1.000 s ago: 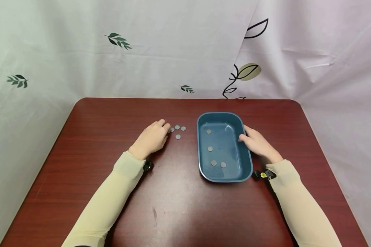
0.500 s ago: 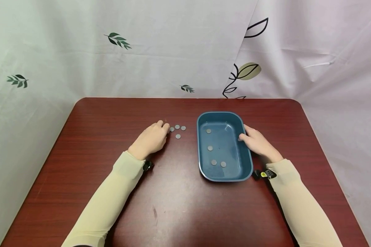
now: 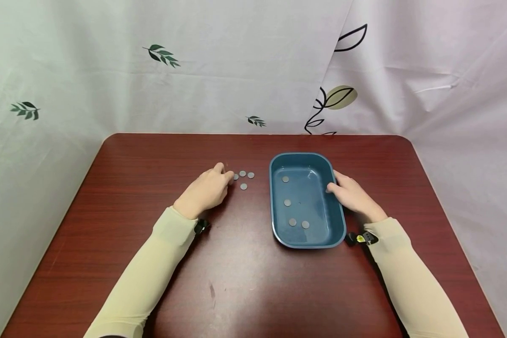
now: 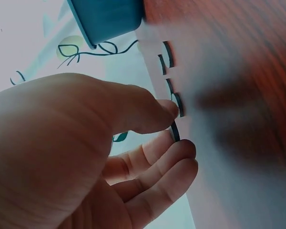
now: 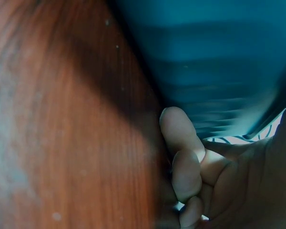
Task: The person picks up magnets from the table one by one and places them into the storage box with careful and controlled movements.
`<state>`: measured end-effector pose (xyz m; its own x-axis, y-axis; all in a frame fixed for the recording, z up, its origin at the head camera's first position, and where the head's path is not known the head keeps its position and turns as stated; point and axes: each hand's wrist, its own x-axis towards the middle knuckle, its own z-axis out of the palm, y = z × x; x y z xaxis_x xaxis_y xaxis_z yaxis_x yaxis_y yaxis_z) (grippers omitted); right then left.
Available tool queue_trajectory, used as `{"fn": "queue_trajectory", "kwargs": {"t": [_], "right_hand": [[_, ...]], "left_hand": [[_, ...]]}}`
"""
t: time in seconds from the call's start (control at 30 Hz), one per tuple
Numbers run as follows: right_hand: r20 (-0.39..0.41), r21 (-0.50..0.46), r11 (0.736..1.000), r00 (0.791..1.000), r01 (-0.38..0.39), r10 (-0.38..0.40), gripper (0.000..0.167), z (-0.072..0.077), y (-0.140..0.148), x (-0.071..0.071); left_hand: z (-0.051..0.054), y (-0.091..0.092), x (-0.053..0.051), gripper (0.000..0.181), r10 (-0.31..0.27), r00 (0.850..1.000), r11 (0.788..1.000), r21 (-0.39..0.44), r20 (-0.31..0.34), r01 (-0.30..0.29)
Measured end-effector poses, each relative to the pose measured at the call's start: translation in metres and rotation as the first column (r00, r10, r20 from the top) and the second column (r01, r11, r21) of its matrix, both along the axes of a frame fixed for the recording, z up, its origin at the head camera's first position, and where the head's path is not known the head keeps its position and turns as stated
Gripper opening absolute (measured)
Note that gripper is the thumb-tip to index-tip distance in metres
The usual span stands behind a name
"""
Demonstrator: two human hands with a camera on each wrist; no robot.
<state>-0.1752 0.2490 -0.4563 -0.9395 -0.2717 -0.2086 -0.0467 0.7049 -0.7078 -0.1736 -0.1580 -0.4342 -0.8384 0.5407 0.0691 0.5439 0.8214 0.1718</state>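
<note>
My left hand (image 3: 207,190) is at the back middle of the table, thumb and fingers curled around the edge of a small grey coin (image 4: 175,131) low at the tabletop. That coin is hidden under the fingers in the head view. Several more coins (image 3: 243,187) lie flat just to the right of the fingertips. Over on the right, my right hand (image 3: 352,195) grips the long side of a blue rectangular tub (image 3: 339,220), thumb over the rim and fingers (image 5: 178,129) against the outer wall. Several coins (image 3: 287,203) lie apart on the tub's floor.
The dark red wooden table (image 3: 219,281) has rounded far corners. A pale curtain (image 3: 219,84) with leaf prints hangs right behind its back edge. Bare tabletop lies between the loose coins and the tub, and in front of both.
The left fingertips have shifted very slightly to the right, toward the nearest loose coin. The right hand, the tub and the coins in it have stayed put.
</note>
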Motion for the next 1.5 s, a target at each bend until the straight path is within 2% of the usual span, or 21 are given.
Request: {"fn": "queue_trajectory", "kwargs": {"t": [0.3, 0.63, 1.1, 1.5], "right_hand": [[0.005, 0.003, 1.0, 1.0, 0.005, -0.005, 0.057, -0.001, 0.002, 0.0], [0.006, 0.002, 1.0, 1.0, 0.008, -0.008, 0.056, 0.0, 0.002, 0.0], [0.005, -0.009, 1.0, 1.0, 0.002, -0.002, 0.055, 0.001, 0.0, -0.001], [0.003, -0.015, 1.0, 1.0, 0.0, 0.0, 0.054, 0.0, 0.001, 0.0]], "left_hand": [[0.002, 0.0, 0.0, 0.018, 0.003, 1.0, 1.0, 0.008, -0.013, -0.003], [0.004, 0.001, 0.0, 0.018, 0.004, 1.0, 1.0, 0.02, -0.001, -0.004], [0.014, 0.003, 0.002, 0.012, -0.021, 0.998, 1.0, 0.012, -0.058, 0.021], [0.013, 0.007, 0.003, 0.012, -0.05, 0.993, 0.998, 0.035, -0.109, 0.054]]}}
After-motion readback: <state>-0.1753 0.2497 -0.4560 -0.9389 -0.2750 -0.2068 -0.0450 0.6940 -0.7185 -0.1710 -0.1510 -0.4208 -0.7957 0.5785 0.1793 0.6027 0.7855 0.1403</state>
